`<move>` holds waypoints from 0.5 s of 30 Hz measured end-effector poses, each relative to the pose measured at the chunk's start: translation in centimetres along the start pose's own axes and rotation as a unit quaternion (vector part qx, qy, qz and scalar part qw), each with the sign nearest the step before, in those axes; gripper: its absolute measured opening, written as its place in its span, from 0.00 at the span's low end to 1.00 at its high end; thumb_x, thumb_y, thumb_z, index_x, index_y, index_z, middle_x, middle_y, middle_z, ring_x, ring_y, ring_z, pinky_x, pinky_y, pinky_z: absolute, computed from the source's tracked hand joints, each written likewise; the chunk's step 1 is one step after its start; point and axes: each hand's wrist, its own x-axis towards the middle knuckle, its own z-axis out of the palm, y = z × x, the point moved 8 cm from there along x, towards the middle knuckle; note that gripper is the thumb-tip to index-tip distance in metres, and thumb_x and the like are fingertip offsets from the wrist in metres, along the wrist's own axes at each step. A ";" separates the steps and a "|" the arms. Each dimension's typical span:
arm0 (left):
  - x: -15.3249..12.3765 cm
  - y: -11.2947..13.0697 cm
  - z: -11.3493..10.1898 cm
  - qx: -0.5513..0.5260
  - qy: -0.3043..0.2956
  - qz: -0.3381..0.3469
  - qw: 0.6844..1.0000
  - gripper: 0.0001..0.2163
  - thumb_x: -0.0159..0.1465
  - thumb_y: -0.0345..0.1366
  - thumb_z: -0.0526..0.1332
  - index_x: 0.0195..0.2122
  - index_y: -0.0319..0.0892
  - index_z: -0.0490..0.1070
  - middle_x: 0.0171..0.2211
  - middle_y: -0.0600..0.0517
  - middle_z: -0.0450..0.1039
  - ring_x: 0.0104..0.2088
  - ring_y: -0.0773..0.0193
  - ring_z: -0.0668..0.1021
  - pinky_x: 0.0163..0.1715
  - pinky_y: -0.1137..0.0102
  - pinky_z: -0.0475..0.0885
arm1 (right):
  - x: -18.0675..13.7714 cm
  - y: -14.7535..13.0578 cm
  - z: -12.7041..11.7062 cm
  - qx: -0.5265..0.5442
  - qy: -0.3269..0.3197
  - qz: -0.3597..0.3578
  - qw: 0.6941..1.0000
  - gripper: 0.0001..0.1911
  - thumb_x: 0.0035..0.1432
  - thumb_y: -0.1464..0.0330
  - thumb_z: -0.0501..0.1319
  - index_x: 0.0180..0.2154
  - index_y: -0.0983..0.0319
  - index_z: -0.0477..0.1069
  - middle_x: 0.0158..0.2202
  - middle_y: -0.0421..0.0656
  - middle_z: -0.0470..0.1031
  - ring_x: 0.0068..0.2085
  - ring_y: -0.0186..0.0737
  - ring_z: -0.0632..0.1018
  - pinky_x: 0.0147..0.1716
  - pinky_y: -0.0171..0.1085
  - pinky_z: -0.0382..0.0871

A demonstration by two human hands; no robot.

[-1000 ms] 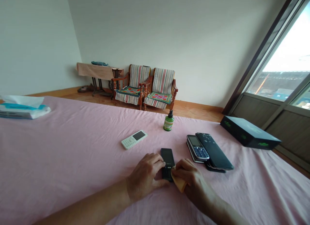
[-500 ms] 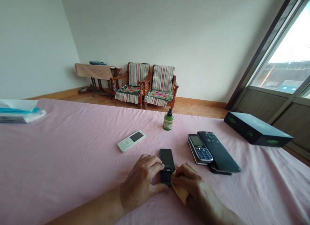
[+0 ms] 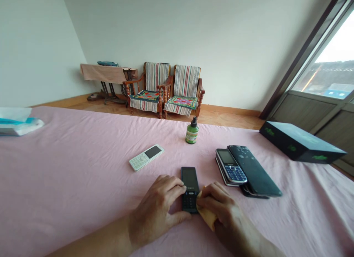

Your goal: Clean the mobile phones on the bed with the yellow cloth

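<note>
A small black keypad phone (image 3: 189, 183) lies flat on the pink tablecloth (image 3: 69, 168) in front of me. My left hand (image 3: 155, 209) rests on the cloth with its fingertips and thumb pinching the phone's left edge. My right hand (image 3: 221, 211) is closed on a small yellow cloth (image 3: 207, 215) and presses it against the phone's lower right side.
A white keypad phone (image 3: 146, 157) lies to the left, a green bottle (image 3: 191, 131) behind. Two or three dark phones (image 3: 246, 169) are stacked at the right, beyond them a black box (image 3: 300, 142). A tissue pack (image 3: 16, 120) sits far left. Two striped chairs (image 3: 166, 91) stand by the wall.
Both hands stay on the black phone with only slight shifts of the right hand and its cloth. The view has drifted, so everything sits a little differently in the picture.
</note>
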 end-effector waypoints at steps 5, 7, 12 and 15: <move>0.1 -0.1 -0.1 -0.034 -0.003 0.003 0.999 0.21 0.51 0.30 0.71 0.46 0.43 0.70 0.44 0.50 0.70 0.45 0.56 0.71 0.48 0.60 0.68 | 0.2 -0.1 0.2 -0.014 0.007 0.015 1.000 0.19 0.51 0.87 0.51 0.32 0.62 0.74 0.32 0.44 0.69 0.35 0.39 0.70 0.31 0.35 0.64; 0.2 -0.1 -0.1 -0.045 0.000 0.005 0.999 0.21 0.51 0.29 0.71 0.46 0.42 0.70 0.43 0.50 0.70 0.45 0.57 0.71 0.47 0.61 0.69 | 0.6 -0.7 0.6 -0.035 0.009 0.010 0.999 0.18 0.53 0.86 0.52 0.32 0.62 0.74 0.31 0.44 0.69 0.34 0.39 0.69 0.31 0.35 0.63; 0.1 -0.2 -0.1 -0.057 0.003 0.011 0.998 0.20 0.52 0.30 0.71 0.46 0.42 0.71 0.43 0.50 0.71 0.45 0.58 0.72 0.47 0.63 0.70 | 1.3 -1.6 1.2 -0.057 0.002 0.005 0.998 0.15 0.54 0.83 0.54 0.30 0.61 0.74 0.31 0.44 0.71 0.33 0.39 0.70 0.31 0.35 0.63; 0.1 -0.3 -0.2 -0.056 0.007 0.010 0.998 0.22 0.50 0.31 0.72 0.46 0.43 0.71 0.43 0.50 0.71 0.45 0.57 0.73 0.47 0.62 0.70 | 1.1 -1.0 0.6 -0.047 0.009 0.034 0.998 0.17 0.51 0.85 0.53 0.29 0.61 0.74 0.29 0.43 0.69 0.33 0.39 0.69 0.31 0.36 0.62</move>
